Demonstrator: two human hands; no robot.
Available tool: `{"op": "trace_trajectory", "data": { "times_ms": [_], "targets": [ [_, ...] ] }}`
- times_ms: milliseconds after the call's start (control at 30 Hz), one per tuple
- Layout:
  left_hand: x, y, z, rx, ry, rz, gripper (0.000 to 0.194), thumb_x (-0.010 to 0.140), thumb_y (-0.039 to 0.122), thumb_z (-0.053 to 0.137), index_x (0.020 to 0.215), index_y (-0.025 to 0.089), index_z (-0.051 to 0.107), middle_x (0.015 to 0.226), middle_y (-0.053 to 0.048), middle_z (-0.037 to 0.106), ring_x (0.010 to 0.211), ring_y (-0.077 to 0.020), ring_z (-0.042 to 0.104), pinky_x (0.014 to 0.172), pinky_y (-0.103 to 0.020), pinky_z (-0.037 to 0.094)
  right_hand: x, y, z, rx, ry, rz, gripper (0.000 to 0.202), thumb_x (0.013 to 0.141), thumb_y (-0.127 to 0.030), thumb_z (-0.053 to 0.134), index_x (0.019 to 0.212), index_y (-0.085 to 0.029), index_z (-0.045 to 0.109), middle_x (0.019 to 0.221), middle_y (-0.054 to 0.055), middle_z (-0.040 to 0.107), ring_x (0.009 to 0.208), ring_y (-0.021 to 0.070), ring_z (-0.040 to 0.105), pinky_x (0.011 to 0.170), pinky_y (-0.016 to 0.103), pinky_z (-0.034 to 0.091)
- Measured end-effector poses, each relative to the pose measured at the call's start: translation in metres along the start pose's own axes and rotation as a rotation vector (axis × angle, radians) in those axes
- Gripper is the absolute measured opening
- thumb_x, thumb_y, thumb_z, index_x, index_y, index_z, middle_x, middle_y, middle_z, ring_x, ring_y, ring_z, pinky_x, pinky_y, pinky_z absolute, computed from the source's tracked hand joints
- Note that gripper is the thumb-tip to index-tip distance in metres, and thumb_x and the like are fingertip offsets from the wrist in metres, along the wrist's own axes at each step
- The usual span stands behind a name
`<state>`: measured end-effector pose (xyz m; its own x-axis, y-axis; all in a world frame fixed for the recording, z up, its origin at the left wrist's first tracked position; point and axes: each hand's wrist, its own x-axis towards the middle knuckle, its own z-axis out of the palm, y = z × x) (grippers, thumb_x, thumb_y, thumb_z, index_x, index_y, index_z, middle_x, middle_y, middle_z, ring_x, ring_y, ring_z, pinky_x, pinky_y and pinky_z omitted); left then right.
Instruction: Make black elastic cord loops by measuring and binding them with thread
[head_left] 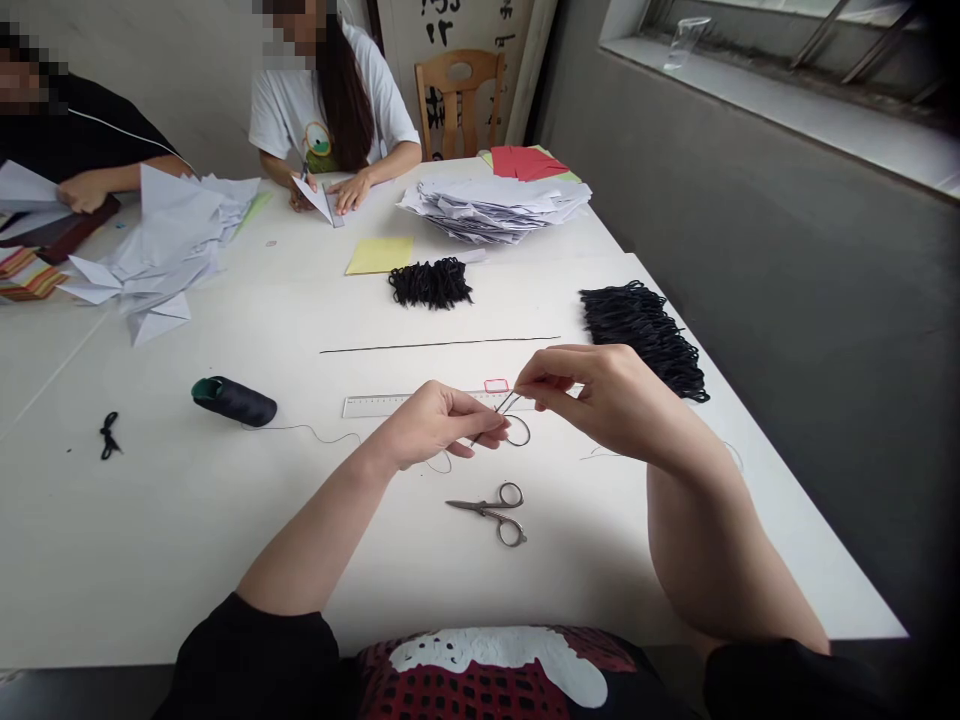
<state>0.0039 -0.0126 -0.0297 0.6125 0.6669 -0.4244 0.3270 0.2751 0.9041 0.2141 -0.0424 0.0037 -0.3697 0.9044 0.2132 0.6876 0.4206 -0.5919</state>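
Observation:
Between the fingertips of my left hand (450, 422) and my right hand (589, 392) runs a black cord (517, 430), pinched by both and hanging in a small loop below. Under my hands lies a clear ruler (375, 404), partly covered by them. A pair of small metal scissors (486, 508) rests nearer to me, blades pointing left. To the left, a spool of black thread (236, 401) lies on its side, its thin strand trailing toward my left hand. One straight black cord (435, 345) is stretched out beyond the ruler.
Bundles of looped black cords lie ahead (430, 283) and at right (643, 335). A small knotted cord (110, 436) is far left. Behind are a yellow paper (379, 256), a stack of white papers (495, 208) and two people handling paper. A grey wall borders the table's right.

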Motion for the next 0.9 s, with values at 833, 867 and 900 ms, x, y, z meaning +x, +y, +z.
{"op": "trace_trajectory", "data": {
  "times_ms": [833, 867, 900],
  "targets": [
    [-0.009, 0.004, -0.019, -0.024, 0.140, 0.014, 0.029, 0.081, 0.045, 0.072, 0.090, 0.018, 0.079, 0.092, -0.010, 0.077, 0.086, -0.0206, 0.074, 0.074, -0.027, 0.057, -0.129, 0.004, 0.121, -0.701, -0.061, -0.340, 0.042, 0.083, 0.006, 0.040, 0.117, -0.005, 0.063, 0.121, 0.021, 0.064, 0.075, 0.0214, 0.065, 0.055, 0.032, 0.055],
    [-0.008, 0.004, -0.019, -0.023, 0.140, 0.017, 0.029, 0.081, 0.045, 0.072, 0.090, 0.018, 0.079, 0.092, -0.010, 0.078, 0.086, -0.0204, 0.074, 0.075, -0.027, 0.057, -0.133, 0.008, 0.125, -0.713, -0.049, -0.350, 0.043, 0.083, 0.005, 0.041, 0.119, -0.005, 0.062, 0.123, 0.022, 0.063, 0.078, 0.0223, 0.065, 0.057, 0.033, 0.056],
    [-0.008, 0.003, -0.018, -0.022, 0.142, 0.017, 0.028, 0.081, 0.045, 0.072, 0.091, 0.019, 0.079, 0.091, -0.010, 0.078, 0.086, -0.0202, 0.074, 0.076, -0.027, 0.057, -0.136, 0.011, 0.127, -0.708, -0.040, -0.351, 0.043, 0.083, 0.005, 0.042, 0.120, -0.006, 0.061, 0.121, 0.022, 0.064, 0.080, 0.0230, 0.065, 0.058, 0.033, 0.056]
  ]
}}
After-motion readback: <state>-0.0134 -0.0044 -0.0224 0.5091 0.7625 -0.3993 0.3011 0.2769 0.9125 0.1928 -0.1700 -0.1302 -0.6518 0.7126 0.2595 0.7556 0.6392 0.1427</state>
